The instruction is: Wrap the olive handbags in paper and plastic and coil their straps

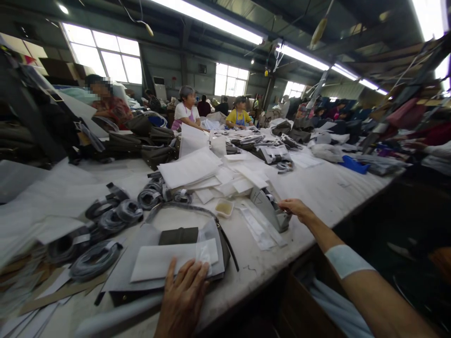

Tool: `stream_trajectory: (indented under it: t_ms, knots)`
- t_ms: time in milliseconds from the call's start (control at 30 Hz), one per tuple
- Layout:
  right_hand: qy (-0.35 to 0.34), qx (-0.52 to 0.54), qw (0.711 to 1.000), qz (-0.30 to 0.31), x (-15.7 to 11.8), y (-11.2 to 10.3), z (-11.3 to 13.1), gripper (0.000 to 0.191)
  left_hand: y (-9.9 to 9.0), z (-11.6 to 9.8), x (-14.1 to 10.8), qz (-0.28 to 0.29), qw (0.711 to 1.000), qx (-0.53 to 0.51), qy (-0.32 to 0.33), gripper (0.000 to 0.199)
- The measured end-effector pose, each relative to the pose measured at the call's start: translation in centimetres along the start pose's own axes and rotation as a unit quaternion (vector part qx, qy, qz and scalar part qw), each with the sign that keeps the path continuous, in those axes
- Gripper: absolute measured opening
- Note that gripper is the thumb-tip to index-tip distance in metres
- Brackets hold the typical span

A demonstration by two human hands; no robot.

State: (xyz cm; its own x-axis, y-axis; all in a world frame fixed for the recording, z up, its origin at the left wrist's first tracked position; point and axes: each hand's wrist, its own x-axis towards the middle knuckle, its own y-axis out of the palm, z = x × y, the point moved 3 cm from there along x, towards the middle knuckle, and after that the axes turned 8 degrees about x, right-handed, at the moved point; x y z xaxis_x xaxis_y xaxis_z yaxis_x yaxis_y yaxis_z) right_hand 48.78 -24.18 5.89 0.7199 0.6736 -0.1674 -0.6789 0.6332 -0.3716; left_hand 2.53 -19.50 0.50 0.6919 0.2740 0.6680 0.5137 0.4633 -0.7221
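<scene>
My left hand (185, 291) lies with fingers spread on a folded white foam sheet (158, 263). Beneath that sheet is a dark olive handbag (127, 296), partly covered by grey-white wrapping, with its strap (190, 206) arching behind. A dark olive flap piece (178, 236) shows above the sheet, and a small clear plastic packet (207, 253) rests on its right end. At the grey tape dispenser (269, 213), my right hand (296, 209) has its fingers pinched together. What they pinch is too small to make out.
A small tub (224, 208) and flat plastic sleeves (259, 227) lie between the hands. White foam sheets (192, 166) are piled behind; wrapped coiled straps (95, 260) lie left. The table edge (260, 284) runs diagonally, with an open box (299, 300) below. Several people sit farther back.
</scene>
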Motion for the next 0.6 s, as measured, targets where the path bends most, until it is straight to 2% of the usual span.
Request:
stream_trajectory:
  t_ms: [100,200,367,500,600]
  knots:
    - [-0.035,0.023,0.998,-0.035,-0.8,-0.6,0.3,0.025,0.0,0.0,0.0,-0.002,1.000,-0.013,-0.008,0.033]
    - [-0.056,0.025,0.995,-0.081,-2.2,-1.9,-0.5,0.029,-0.1,0.1,0.0,-0.002,0.999,-0.028,-0.018,0.033]
    - [-0.013,-0.027,0.992,-0.120,-4.5,-2.9,-4.4,0.027,0.0,0.1,0.1,-0.004,0.999,-0.041,-0.029,0.032]
    - [0.020,-0.086,0.990,-0.107,-5.9,-2.7,-7.0,0.023,-0.3,0.0,0.3,-0.002,0.998,-0.049,-0.042,0.031]
    - [-0.002,-0.089,0.995,-0.045,-7.1,-1.5,-5.6,0.030,-0.7,-0.5,0.4,0.021,0.995,-0.065,-0.069,0.031]
